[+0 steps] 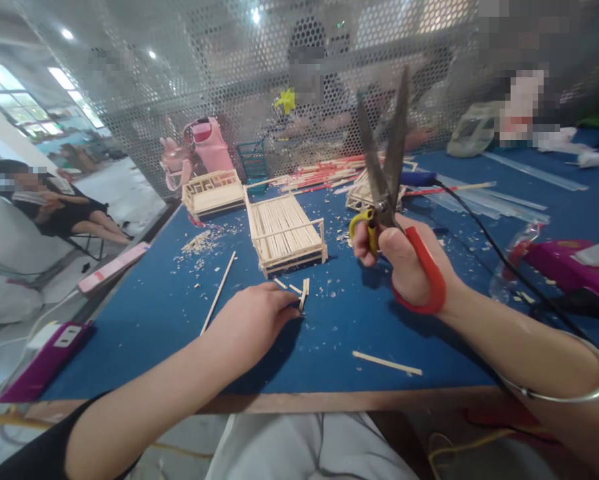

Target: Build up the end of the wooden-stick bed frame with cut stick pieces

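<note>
My right hand (419, 260) holds a pair of scissors (387, 160) raised above the table, blades pointing up and apart. One handle loop is red, the other yellow. Low over the tabletop, my left hand (252, 317) has its fingertips pinched at a short wooden stick (303, 293); the thumb is partly hidden. A few more cut pieces lie beside those fingers. Just beyond them stands a small bed-like model (287, 230) built of thin sticks, with a slatted top and rails. Two loose sticks lie nearby, a long stick (219, 290) at left and a shorter stick (387, 363) near the front edge.
Behind are a second stick model (214, 193), a smaller stick frame (367, 193) and a pile of red-tipped sticks (319, 175). Clear glue sticks (479, 197), a black cord (499, 250) and a purple power strip (579, 267) occupy the right. A person (54, 200) sits at far left.
</note>
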A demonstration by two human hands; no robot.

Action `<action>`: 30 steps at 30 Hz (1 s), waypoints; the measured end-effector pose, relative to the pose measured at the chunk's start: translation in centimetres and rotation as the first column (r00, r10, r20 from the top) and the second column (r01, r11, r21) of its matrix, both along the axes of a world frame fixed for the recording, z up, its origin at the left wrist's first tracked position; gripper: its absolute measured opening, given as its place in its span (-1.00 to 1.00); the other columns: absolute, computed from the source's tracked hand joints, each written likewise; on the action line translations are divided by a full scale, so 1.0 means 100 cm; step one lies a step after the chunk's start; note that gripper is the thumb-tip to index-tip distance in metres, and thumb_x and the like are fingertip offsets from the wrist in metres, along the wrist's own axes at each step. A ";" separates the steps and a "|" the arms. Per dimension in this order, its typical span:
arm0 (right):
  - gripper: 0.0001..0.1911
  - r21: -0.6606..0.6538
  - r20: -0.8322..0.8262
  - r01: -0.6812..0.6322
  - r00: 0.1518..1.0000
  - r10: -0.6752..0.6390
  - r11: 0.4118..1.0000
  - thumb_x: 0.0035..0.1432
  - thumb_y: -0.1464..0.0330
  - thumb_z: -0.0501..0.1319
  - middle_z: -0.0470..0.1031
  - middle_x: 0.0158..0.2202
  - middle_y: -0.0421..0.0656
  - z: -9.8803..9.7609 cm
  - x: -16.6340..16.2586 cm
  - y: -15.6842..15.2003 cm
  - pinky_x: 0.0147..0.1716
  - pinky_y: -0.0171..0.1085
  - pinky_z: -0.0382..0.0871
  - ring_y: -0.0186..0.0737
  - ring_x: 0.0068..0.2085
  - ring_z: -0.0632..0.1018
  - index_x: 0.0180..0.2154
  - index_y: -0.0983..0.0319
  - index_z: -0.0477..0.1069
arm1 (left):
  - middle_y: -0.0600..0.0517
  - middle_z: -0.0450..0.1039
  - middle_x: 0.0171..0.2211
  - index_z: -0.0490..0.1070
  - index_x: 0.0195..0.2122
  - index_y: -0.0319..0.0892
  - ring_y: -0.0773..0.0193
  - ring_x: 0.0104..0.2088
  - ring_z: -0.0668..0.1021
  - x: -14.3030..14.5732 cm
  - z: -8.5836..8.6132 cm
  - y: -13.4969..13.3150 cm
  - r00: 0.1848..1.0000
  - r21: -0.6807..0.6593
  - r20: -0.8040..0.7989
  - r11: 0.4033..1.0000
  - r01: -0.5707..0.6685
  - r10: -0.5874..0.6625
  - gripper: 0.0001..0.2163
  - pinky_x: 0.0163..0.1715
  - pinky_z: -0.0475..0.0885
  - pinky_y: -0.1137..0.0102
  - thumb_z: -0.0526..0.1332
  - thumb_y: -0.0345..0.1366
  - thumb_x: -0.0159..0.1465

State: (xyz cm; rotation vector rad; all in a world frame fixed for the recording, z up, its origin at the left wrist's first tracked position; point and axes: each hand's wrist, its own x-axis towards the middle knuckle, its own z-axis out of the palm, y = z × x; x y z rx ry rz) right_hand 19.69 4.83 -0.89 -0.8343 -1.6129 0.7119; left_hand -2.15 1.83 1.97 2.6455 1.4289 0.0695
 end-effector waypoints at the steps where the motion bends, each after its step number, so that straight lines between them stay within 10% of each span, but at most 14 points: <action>1: -0.44 -0.044 0.010 -0.076 0.997 0.076 0.996 0.10 -0.14 -0.01 0.32 -0.44 -0.18 0.001 -0.001 -0.002 -0.50 -0.27 0.21 -0.34 -0.51 0.33 -0.42 0.24 0.30 | -0.02 0.51 -0.36 0.53 -0.19 -0.13 0.16 -0.33 0.56 0.000 -0.005 0.001 1.000 0.002 0.016 1.000 0.012 -0.012 -0.79 -0.31 0.44 0.33 0.10 -0.30 0.29; 7: -0.45 -0.278 0.246 -0.318 0.889 0.388 0.906 -0.02 -0.16 0.08 0.26 -0.53 -0.23 0.011 -0.021 -0.020 -0.49 -0.30 0.25 -0.30 -0.48 0.33 -0.43 0.23 0.31 | 0.00 0.48 -0.37 0.51 -0.27 -0.11 0.22 -0.36 0.54 -0.003 -0.029 -0.003 0.997 0.114 0.075 0.993 0.012 -0.020 -0.77 -0.37 0.42 0.38 0.03 -0.34 0.32; 15: -0.42 -0.264 0.314 -0.219 0.902 0.298 0.939 -0.01 -0.18 0.03 0.32 -0.51 -0.21 0.011 -0.028 -0.021 -0.51 -0.32 0.20 -0.31 -0.47 0.33 -0.44 0.23 0.32 | 0.09 0.32 -0.64 0.28 -0.60 -0.17 0.34 -0.62 0.39 -0.014 -0.011 -0.028 0.982 0.319 0.190 0.946 -0.052 -0.010 -0.66 -0.57 0.29 0.46 -0.06 -0.31 0.32; 22: -0.53 -0.294 0.354 -0.028 0.925 0.136 0.955 -0.11 -0.06 0.22 0.24 -0.58 -0.29 0.013 -0.029 -0.015 -0.55 -0.34 0.14 -0.34 -0.52 0.27 -0.50 0.21 0.24 | 0.09 0.52 -0.53 0.46 -0.39 -0.16 0.37 -0.52 0.54 -0.029 0.002 -0.041 0.919 -0.145 0.351 0.980 -0.136 0.179 -0.73 -0.50 0.41 0.53 -0.05 -0.40 0.25; 27: -0.57 -0.230 0.369 0.001 0.925 0.087 0.973 -0.06 -0.04 0.19 0.25 -0.60 -0.28 0.011 -0.027 -0.016 -0.54 -0.34 0.13 -0.33 -0.52 0.26 -0.51 0.20 0.23 | 0.04 0.59 -0.21 0.51 -0.18 -0.07 0.26 -0.24 0.60 -0.048 0.014 -0.046 0.902 -0.219 0.362 0.962 -0.161 0.233 -0.70 -0.23 0.47 0.44 0.01 -0.35 0.23; 30: -0.53 -0.240 0.345 0.001 0.935 0.084 0.971 -0.09 -0.07 0.20 0.26 -0.59 -0.27 0.011 -0.026 -0.016 -0.54 -0.33 0.14 -0.33 -0.52 0.25 -0.49 0.21 0.24 | 0.06 0.61 -0.34 0.56 -0.29 -0.03 0.24 -0.36 0.60 -0.062 0.026 -0.051 0.905 -0.326 0.264 0.914 -0.243 0.335 -0.78 -0.37 0.47 0.46 0.11 -0.24 0.17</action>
